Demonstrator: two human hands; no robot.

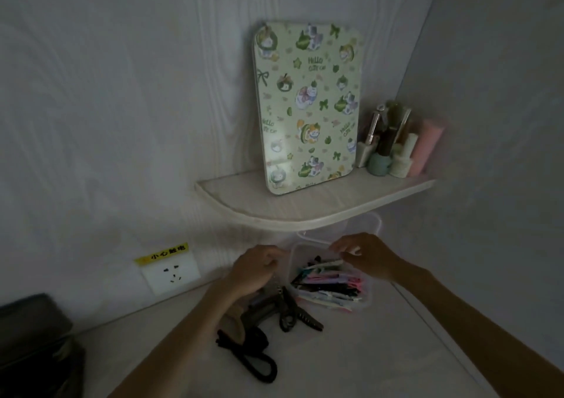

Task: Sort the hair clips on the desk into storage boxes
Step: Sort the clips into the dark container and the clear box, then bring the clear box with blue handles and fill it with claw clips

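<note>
We see a clear plastic storage box [364,293] at approx 12 o'clock on the pale desk [351,361], packed w/ pink, white & black hair clips [331,284]. Left hand [254,271] sits at the box's 9 o'clock edge, fingers curled at the rim; right hand [367,257] at its 1 o'clock, fingers bent over the rim. Whether either actually grips sth, we can't tell. Loose dark claw clips [290,312] & a black hair tie [253,358] lie at the box's 7 o'clock. Above: shelf w/ green cartoon-print mirror [308,107].
</note>
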